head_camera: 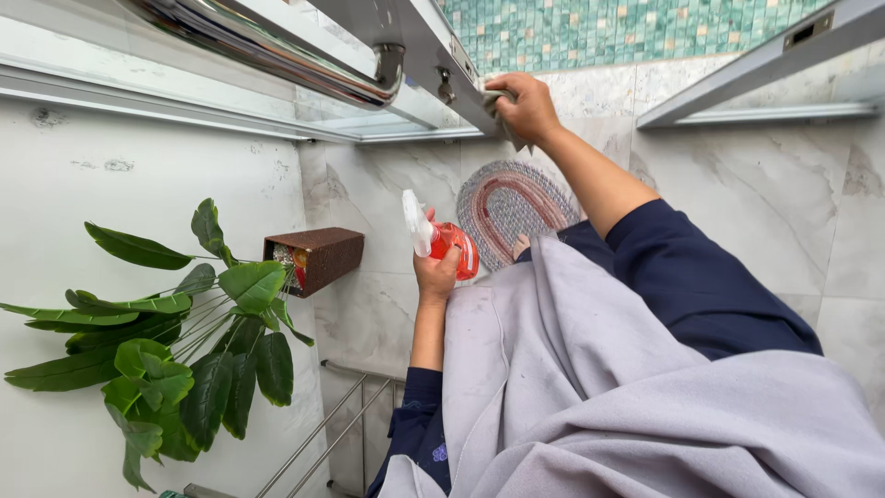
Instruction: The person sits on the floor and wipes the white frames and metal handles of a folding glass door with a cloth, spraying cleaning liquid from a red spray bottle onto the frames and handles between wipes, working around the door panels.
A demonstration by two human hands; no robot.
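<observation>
The cloth (pixel 498 103) was bunched in the right hand (pixel 525 106), fingers clamped on it, pressed against the metal door frame (pixel 433 55) near its hinge. Wiping there likely went best with firm strokes along the frame's edge. The left hand (pixel 435 275) gripped a red spray bottle (pixel 452 244), nozzle up, above the floor (pixel 387 314). Most of the cloth was hidden by the fingers; the frame ran out of view.

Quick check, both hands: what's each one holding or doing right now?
Left hand: closed around a red spray bottle.
Right hand: closed on a grey cloth, pressed against the metal door frame.
</observation>
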